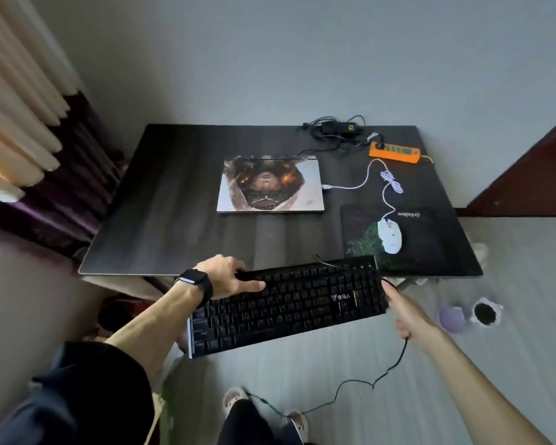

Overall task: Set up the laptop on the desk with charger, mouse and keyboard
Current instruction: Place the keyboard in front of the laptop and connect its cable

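Note:
A black keyboard (289,303) hangs in the air over the desk's near edge, tilted, its far corner above the mouse pad. My left hand (228,276) grips its far-left edge, a watch on the wrist. My right hand (405,311) holds its right end; the keyboard's black cable (382,375) trails down to the floor. A closed laptop (270,184) with a picture on its lid lies mid-desk. A white mouse (389,236) rests on the dark mouse pad (424,239), its white cable (363,181) running toward the laptop. The black charger (334,128) lies at the back.
The dark desk (161,220) stands against a grey wall. An orange power strip (395,152) sits at its back right. Curtains (29,123) hang to the left. On the floor at the right are a purple object (451,317) and a cup-like thing (485,311). My feet (235,399) are below.

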The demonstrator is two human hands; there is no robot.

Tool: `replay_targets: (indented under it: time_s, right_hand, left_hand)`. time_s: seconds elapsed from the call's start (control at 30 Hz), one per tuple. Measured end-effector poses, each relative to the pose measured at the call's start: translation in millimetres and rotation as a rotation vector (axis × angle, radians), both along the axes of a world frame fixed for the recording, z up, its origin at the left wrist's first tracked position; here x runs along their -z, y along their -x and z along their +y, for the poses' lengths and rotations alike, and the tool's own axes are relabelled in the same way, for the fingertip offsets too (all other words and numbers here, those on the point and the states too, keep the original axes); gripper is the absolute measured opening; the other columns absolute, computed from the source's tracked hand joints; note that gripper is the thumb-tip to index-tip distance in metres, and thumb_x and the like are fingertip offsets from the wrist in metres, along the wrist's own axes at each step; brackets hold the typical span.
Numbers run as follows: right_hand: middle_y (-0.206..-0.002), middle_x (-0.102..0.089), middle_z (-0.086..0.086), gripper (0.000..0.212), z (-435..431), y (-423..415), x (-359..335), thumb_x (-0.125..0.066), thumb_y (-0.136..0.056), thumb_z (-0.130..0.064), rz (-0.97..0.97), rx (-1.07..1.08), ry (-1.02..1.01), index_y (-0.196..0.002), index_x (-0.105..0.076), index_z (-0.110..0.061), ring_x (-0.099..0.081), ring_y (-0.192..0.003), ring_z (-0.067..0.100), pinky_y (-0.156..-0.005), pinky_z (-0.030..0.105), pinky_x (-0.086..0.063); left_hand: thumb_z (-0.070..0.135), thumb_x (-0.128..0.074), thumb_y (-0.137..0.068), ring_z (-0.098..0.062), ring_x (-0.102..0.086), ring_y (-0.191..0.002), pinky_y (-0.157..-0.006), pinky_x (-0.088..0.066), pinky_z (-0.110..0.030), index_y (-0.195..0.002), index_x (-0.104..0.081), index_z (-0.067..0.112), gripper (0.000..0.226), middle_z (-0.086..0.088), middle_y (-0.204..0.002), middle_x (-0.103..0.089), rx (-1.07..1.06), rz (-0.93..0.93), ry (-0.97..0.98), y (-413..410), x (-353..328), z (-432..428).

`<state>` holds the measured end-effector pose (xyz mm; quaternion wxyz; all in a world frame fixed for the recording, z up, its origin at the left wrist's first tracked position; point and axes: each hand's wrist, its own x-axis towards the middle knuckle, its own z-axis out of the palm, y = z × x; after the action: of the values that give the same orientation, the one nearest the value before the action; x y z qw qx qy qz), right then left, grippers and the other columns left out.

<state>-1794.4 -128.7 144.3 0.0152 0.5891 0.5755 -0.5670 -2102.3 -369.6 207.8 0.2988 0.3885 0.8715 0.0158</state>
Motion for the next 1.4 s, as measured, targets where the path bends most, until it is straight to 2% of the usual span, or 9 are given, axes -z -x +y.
replay_targets:
  time_s: [0.17, 0.27, 0.3, 0.43, 0.53, 0.73, 0.93, 1.2, 1.4]
  right_hand:
    - [-0.122, -0.062, 0.006, 0.061, 13.6, 7.5, 19.2, -0.056, -0.09, -0.067, -0.107, 0.106, 0.102, -0.139, -0.052, -0.03, -0.022, -0.038, 0.008, -0.04, 0.022, -0.018]
    - [-0.066, -0.053, -0.003, 0.053, 21.1, 21.5, 37.4, -0.061, -0.09, -0.06, -0.149, 0.08, 0.065, -0.129, -0.062, -0.023, -0.024, -0.041, 0.012, -0.042, 0.024, -0.018]
    - [-0.062, -0.05, -0.004, 0.051, 25.2, 31.0, 43.1, -0.062, -0.091, -0.057, -0.151, 0.076, 0.039, -0.124, -0.064, -0.019, -0.029, -0.043, 0.013, -0.043, 0.024, -0.021]
    - [-0.111, -0.07, 0.004, 0.045, 38.1, 80.1, 62.9, -0.064, -0.088, -0.061, -0.18, 0.106, -0.092, -0.112, -0.067, -0.023, -0.065, -0.093, 0.028, -0.074, 0.032, -0.048]
    - [-0.108, -0.069, 0.0, 0.042, 53.0, 118.7, 77.1, -0.064, -0.085, -0.066, -0.235, 0.087, -0.133, -0.105, -0.064, -0.029, -0.062, -0.101, 0.026, -0.092, 0.039, -0.05]
    - [-0.101, -0.062, 0.0, 0.05, 67.7, 180.1, 91.6, -0.062, -0.088, -0.064, -0.367, 0.072, -0.104, -0.117, -0.052, -0.023, -0.057, -0.094, 0.027, -0.087, 0.037, -0.047]
    - [-0.109, -0.067, 0.006, 0.059, 77.6, 201.0, 102.3, -0.057, -0.089, -0.067, -0.47, 0.034, -0.13, -0.124, -0.056, -0.019, -0.062, -0.109, 0.035, -0.088, 0.038, -0.045]
    - [-0.122, -0.063, 0.014, 0.059, 81.2, 220.9, 102.6, -0.055, -0.092, -0.062, -0.559, -0.049, -0.226, -0.132, -0.057, -0.019, -0.062, -0.106, 0.038, -0.086, 0.04, -0.049]
    - [-0.129, -0.056, 0.016, 0.068, 78.7, 212.9, 101.6, -0.064, -0.087, -0.06, -0.564, -0.161, -0.164, -0.135, -0.049, -0.014, -0.059, -0.112, 0.038, -0.092, 0.043, -0.05]
  left_hand:
    - [0.097, -0.046, -0.054, -0.013, -0.062, -0.069, -0.064, -0.052, -0.029, -0.075, -0.063, 0.029, 0.073, 0.007, -0.073, -0.065, 0.047, 0.001, 0.066, 18.8, 17.1, 37.6]
    - [0.097, -0.044, -0.056, -0.012, -0.062, -0.07, -0.063, -0.05, -0.028, -0.076, -0.064, 0.032, 0.071, 0.009, -0.073, -0.065, 0.03, 0.008, 0.095, 39.1, 28.2, 47.5]
    - [0.097, -0.043, -0.057, -0.011, -0.062, -0.07, -0.064, -0.05, -0.028, -0.077, -0.063, 0.032, 0.071, 0.009, -0.073, -0.065, 0.02, 0.003, 0.103, 48.5, 35.6, 52.9]
    - [0.096, -0.038, -0.061, -0.013, -0.063, -0.076, -0.073, -0.053, -0.032, -0.084, -0.057, 0.033, 0.07, 0.009, -0.081, -0.065, -0.038, -0.067, 0.129, 89.7, 73.8, 72.6]
    - [0.094, -0.037, -0.062, -0.016, -0.064, -0.08, -0.076, -0.055, -0.035, -0.092, -0.054, 0.034, 0.069, 0.006, -0.09, -0.066, -0.052, -0.105, 0.125, 131.2, 102.1, 86.7]
    - [0.083, -0.046, -0.074, -0.022, -0.061, -0.106, -0.086, -0.05, -0.034, -0.118, -0.057, 0.038, 0.064, 0.005, -0.114, -0.063, -0.061, -0.017, 0.08, 189.2, 141.5, 111.5]
    - [0.074, -0.052, -0.079, -0.023, -0.055, -0.116, -0.095, -0.049, -0.039, -0.123, -0.062, 0.032, 0.062, 0.0, -0.123, -0.06, -0.114, -0.043, 0.028, 203.1, 167.2, 126.0]
    - [0.067, -0.053, -0.083, -0.03, -0.042, -0.122, -0.104, -0.036, -0.05, -0.127, -0.055, 0.025, 0.061, -0.006, -0.129, -0.049, -0.29, 0.192, -0.14, 173.5, 175.2, 111.6]
    - [0.092, -0.041, -0.063, -0.034, 0.014, -0.147, -0.102, -0.008, -0.077, -0.146, -0.004, 0.055, 0.098, 0.003, -0.161, 0.014, -0.466, 0.105, 0.166, 144.3, 171.2, 83.9]
